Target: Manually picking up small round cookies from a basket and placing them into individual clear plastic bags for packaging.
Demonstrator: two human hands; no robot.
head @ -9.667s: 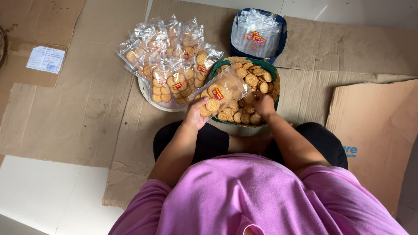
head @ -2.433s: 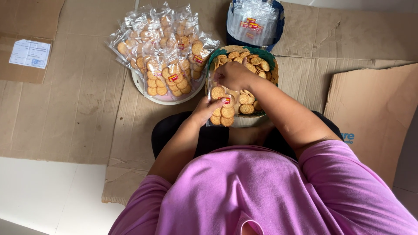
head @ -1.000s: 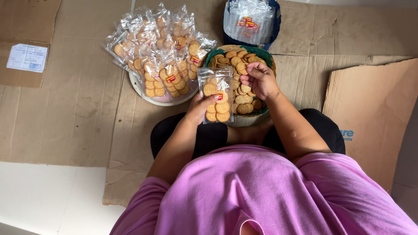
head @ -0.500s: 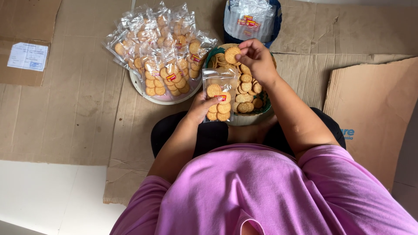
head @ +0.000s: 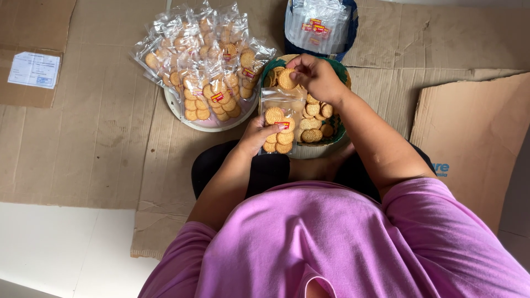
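Cardboard, brown, flattened sheets point(head: 83, 138): cover the floor beneath all listed items; a white paper label point(head: 34, 70) is stuck on a separate piece at far left.

Clear plastic pouch with a small red-and-yellow sticker point(head: 280, 122): partly filled with round golden biscuits, held upright over the near edge of the bowl. Left hand point(head: 258, 134) grips it from the left side, thumb across the front, fingers curled behind.

Green-rimmed round bowl point(head: 338, 133): sits on the cardboard directly in front of the seated person, holding a loose heap of round golden biscuits point(head: 313, 118).

Right hand point(head: 317, 77): closed in a pinch over the far side of the bowl, fingertips holding a small stack of round biscuits point(head: 287, 79) just above the mouth of the pouch. The stack is close to the pouch top; whether it touches the plastic cannot be told.

Pale round tray point(head: 182, 118): just left of the bowl, its rim nearly touching it. Piled with filled and sealed clear biscuit pouches point(head: 207, 60), each bearing the same kind of sticker, overlapping in a loose mound that spills past the tray's far edge.

Dark blue container point(head: 350, 30): beyond the bowl, near the top edge of view, holding a bundle of empty clear pouches point(head: 317, 25).

Person: pink-purple shirt, dark trousers, seated with the bowl between the knees.
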